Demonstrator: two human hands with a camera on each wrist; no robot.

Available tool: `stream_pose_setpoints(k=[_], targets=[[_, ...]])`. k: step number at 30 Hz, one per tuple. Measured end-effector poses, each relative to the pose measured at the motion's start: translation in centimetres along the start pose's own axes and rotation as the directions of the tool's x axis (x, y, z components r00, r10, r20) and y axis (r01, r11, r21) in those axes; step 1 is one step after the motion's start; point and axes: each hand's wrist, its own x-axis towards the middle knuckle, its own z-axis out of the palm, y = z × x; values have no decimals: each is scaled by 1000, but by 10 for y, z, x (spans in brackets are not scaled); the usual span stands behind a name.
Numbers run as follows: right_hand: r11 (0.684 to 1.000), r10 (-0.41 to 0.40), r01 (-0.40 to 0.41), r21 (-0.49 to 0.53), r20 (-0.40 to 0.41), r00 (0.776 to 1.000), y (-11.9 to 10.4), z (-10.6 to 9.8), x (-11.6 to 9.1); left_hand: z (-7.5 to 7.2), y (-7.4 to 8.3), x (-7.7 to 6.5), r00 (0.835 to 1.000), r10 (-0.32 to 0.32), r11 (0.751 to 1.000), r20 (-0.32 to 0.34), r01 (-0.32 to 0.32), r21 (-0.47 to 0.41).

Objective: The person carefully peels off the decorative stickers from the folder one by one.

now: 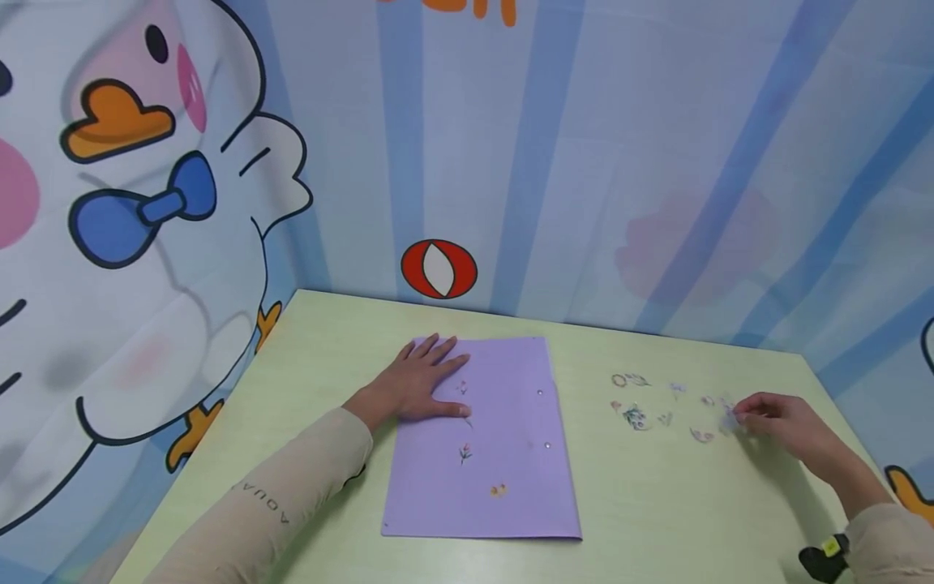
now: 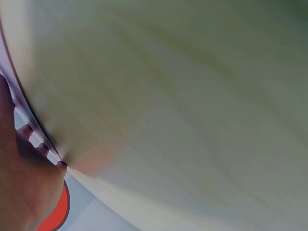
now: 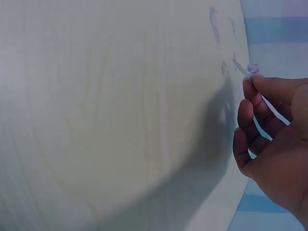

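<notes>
My left hand [image 1: 423,383] lies with spread fingers on a flat purple sheet [image 1: 511,422], over its upper left part. Small flower stickers, among them a red tulip [image 1: 464,453] and a yellow-orange one [image 1: 498,490], show on the sheet. At the table's right side, my right hand [image 1: 784,422] pinches a clear sticker with a purple flower [image 3: 252,69] between thumb and forefinger. That hand [image 3: 274,125] has its other fingers curled loosely. The left wrist view shows only part of the left hand [image 2: 29,187] by the sheet's edge.
Several loose flower stickers lie on the pale table [image 1: 657,503] between the sheet and the right hand, including a leafy bunch [image 1: 636,417], a wreath [image 1: 619,380] and a crescent-shaped one [image 1: 702,435]. Behind the table hangs a blue striped cloth [image 1: 467,162] with a cartoon duck.
</notes>
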Motion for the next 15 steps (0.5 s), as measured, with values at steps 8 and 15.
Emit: stream_pose_setpoints(k=[8,15], targets=[[999,-2,2,-38,7,1000,11,6,0,1,-1,0,1000,-4,1000,4,4,-3],[994,-37,31,-109,-52,998,11,13,1,0,0,-1,1000,2,1000,0,-2,-9]])
